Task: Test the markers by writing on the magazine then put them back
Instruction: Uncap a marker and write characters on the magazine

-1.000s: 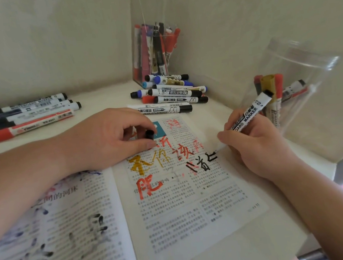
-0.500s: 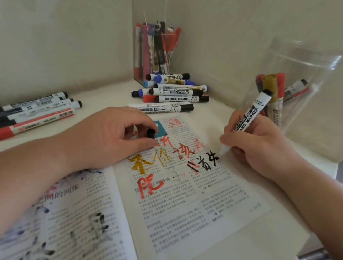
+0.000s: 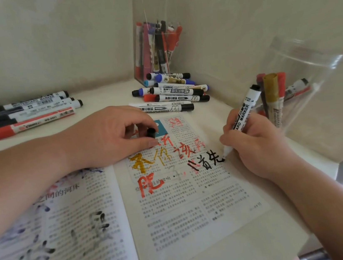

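An open magazine (image 3: 177, 212) lies on the white table, its right page marked with gold, red and black characters. My right hand (image 3: 255, 145) grips a white board marker (image 3: 245, 115) with a black end, its tip touching the page at the end of the black writing. My left hand (image 3: 101, 136) rests on the top of the page and pinches the marker's black cap (image 3: 150, 132) between thumb and fingers.
Several markers lie in a pile (image 3: 174, 94) at the back, in front of a clear box (image 3: 161, 44) holding more. A row of markers (image 3: 27, 116) lies at the left. A clear tilted jar (image 3: 295, 83) with a few markers stands at the right, near the table edge (image 3: 316, 176).
My right hand has finished another black character, moving the marker tip rightward and down along the line. The marker now stands steeper. My left hand has stayed put with the cap.
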Demonstrator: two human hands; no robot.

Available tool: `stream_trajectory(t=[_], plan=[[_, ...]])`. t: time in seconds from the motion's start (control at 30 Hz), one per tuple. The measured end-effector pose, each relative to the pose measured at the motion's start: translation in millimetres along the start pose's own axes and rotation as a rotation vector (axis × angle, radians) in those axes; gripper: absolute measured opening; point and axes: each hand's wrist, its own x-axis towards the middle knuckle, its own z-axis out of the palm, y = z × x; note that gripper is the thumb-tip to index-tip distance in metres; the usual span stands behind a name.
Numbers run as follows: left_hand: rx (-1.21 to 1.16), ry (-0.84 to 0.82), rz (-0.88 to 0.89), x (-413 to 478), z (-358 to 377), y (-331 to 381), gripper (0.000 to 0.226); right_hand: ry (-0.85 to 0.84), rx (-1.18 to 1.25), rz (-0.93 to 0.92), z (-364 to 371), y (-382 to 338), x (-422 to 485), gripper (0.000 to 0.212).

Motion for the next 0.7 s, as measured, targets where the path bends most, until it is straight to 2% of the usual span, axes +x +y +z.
stream_trajectory(t=[0.07, 0.17, 0.2, 0.37, 0.43, 0.53, 0.57, 0.7], plan=[[-0.009, -0.003, -0.010, 0, 0, 0, 0.042, 0.049, 0.087, -0.013, -2, 2, -1, 0.026], [-0.027, -0.011, -0.038, 0, 0, 0, 0.041, 0.122, 0.439, -0.121, -7, 4, -5, 0.020], [-0.027, -0.013, -0.046, 0, 0, 0, 0.041, 0.132, 0.475, -0.152, -8, 4, -6, 0.020], [-0.019, -0.042, -0.097, 1, -3, 3, 0.035, 0.086, 0.343, -0.250, 5, -17, 0, 0.019], [-0.017, -0.073, -0.122, 2, -4, 4, 0.035, -0.017, 0.280, -0.193, 9, -38, 17, 0.018], [-0.042, -0.086, -0.140, 3, -4, 4, 0.036, -0.345, 0.218, -0.107, 13, -68, 51, 0.016], [-0.052, -0.086, -0.145, 3, -4, 3, 0.037, -0.408, 0.188, -0.106, 18, -74, 63, 0.018], [-0.106, -0.072, -0.146, 3, -3, 2, 0.035, -0.417, 0.211, -0.141, 45, -68, 85, 0.019]])
